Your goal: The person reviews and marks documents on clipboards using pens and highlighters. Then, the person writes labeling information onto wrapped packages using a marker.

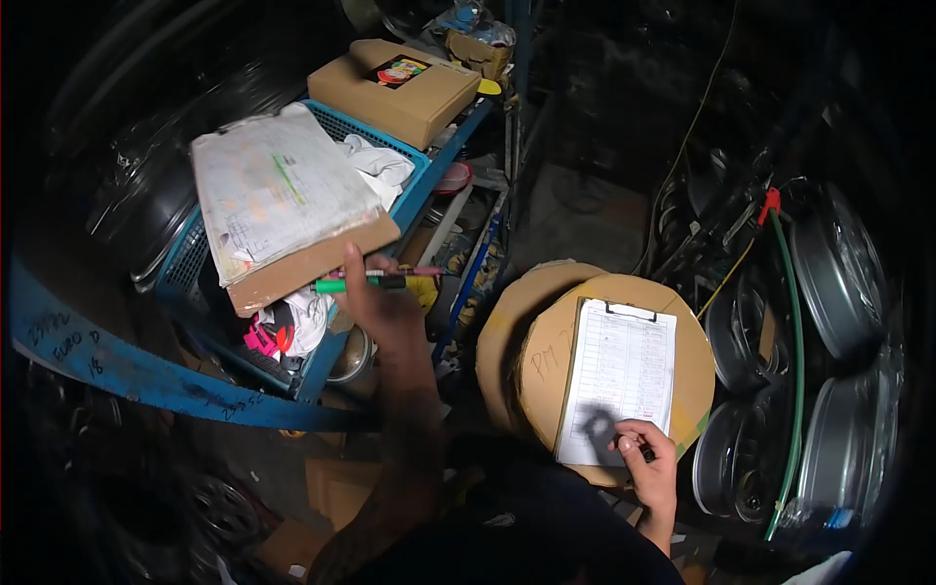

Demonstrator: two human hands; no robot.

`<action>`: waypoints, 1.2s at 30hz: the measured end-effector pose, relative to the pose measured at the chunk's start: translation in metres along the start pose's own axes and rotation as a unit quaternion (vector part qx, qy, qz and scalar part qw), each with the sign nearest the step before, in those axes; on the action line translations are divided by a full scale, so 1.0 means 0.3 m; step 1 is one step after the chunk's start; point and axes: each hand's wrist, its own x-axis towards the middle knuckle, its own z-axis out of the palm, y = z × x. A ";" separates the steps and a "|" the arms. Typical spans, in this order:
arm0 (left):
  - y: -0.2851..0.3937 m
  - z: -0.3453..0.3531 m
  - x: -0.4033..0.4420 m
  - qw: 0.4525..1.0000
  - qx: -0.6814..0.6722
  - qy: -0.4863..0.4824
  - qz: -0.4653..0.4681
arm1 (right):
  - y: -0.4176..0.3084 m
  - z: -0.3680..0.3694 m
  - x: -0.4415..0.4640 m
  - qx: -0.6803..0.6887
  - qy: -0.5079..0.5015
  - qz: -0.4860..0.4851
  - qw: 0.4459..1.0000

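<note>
My left hand is closed around a green marker and a pink pen. Its thumb is at the lower edge of a worn clipboard with scribbled paper, which lies tilted over a blue basket; whether the thumb presses on it I cannot tell. Fingers curled, my right hand is over the lower right of a second clipboard with a printed, filled-in table. A small dark thing shows in its fingers, too little to name. That clipboard lies on round cardboard with handwriting.
A cardboard box stands behind the basket on a blue rack. White cloth lies in the basket. Wheel rims are stacked at the right, beside a green strap. A marked blue bar crosses the left foreground.
</note>
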 end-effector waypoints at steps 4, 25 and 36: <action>-0.065 0.084 0.063 0.982 -0.001 0.026 -0.186 | 0.010 0.003 0.001 -0.071 0.029 0.016 0.997; -0.186 0.036 0.139 0.812 -0.266 -0.218 -0.473 | -0.004 -0.031 0.031 -0.185 0.135 0.098 0.968; -0.401 -0.170 -0.402 0.825 0.030 -0.256 -0.503 | 0.298 -0.039 -0.004 0.069 0.307 -0.143 0.938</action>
